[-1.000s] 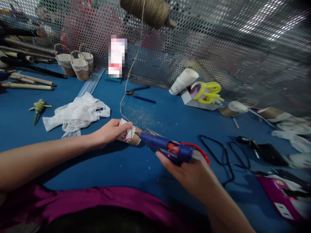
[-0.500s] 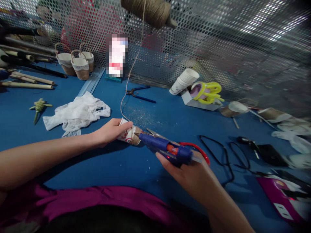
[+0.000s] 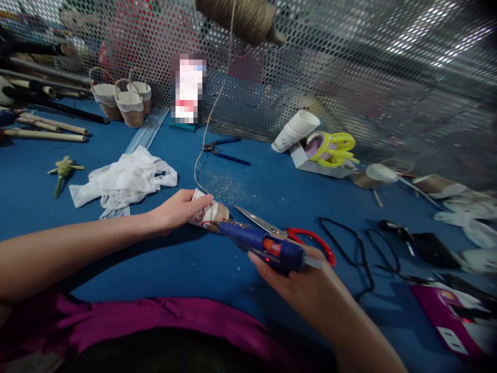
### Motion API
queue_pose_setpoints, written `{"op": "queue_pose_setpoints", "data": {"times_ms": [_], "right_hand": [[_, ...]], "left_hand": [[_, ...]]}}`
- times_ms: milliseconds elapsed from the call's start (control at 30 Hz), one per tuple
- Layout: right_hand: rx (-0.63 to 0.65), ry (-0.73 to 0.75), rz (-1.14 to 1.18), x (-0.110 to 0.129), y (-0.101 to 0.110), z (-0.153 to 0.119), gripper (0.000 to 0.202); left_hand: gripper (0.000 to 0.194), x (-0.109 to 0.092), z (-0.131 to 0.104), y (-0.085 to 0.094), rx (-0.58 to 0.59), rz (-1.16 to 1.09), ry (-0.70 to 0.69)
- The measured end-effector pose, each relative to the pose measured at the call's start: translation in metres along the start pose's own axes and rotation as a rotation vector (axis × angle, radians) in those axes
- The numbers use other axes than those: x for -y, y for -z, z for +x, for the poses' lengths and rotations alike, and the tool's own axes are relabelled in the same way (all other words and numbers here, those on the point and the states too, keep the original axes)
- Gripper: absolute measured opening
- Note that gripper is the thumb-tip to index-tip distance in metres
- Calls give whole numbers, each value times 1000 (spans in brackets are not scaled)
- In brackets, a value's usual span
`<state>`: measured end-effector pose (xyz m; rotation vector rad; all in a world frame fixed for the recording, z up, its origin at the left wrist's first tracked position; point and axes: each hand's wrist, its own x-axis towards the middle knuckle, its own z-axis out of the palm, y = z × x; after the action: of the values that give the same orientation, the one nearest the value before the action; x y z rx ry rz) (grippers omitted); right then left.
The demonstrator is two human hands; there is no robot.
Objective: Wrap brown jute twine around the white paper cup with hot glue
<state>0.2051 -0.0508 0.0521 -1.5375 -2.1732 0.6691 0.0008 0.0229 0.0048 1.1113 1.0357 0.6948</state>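
Note:
My left hand (image 3: 181, 209) is closed around a paper cup (image 3: 202, 215) lying tilted just above the blue table. Brown twine (image 3: 221, 212) wraps the cup's lower end, and its strand runs up to a large spool (image 3: 243, 18). In my right hand (image 3: 301, 274) is a blue hot glue gun (image 3: 264, 243) with a clear glue stick at its back. The gun's nozzle meets the twine-wrapped side of the cup, though the exact contact is hard to see. Red-handled scissors (image 3: 264, 223) lie behind the glue gun, partly hidden by it.
White lace (image 3: 126, 176) lies left of the cup, pliers (image 3: 225, 150) beyond it. Twine-covered baskets (image 3: 130, 109) and a blurred phone screen (image 3: 188, 90) stand by the mesh wall. Stacked paper cups (image 3: 295, 129), a black cord (image 3: 361, 254) and a purple power strip (image 3: 442, 316) are rightward.
The glue gun's nozzle has shifted slightly left and down along the twine-wrapped part of the cup. More of the scissors shows now. My left hand keeps its hold.

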Motion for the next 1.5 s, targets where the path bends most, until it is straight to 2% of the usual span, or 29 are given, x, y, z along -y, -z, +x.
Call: {"op": "queue_pose_setpoints", "data": {"times_ms": [100,367,600,900,1067,1333,1500], "right_hand": [[4,-8,8,0,0,-1,5],[-89,25,-19,0,2,5,7],[-50,-8,-28,-2,2,2,6],[-98,65,-92,5,7,10,12],[-151,87,-127,-3,3,6,7],[-125,55,-77,0,5,11,4],[-89,42,-41,7,8,17,13]], "left_hand": [[29,1,0,-1,-3,15,-3],[30,0,-2,0,22,-8,2],[28,-1,-2,-1,59,-68,12],[33,5,-4,0,33,70,-53],[34,6,-6,-1,7,151,-76],[32,4,-9,-4,14,172,-100],[31,3,-9,-2,24,241,-121]]}}
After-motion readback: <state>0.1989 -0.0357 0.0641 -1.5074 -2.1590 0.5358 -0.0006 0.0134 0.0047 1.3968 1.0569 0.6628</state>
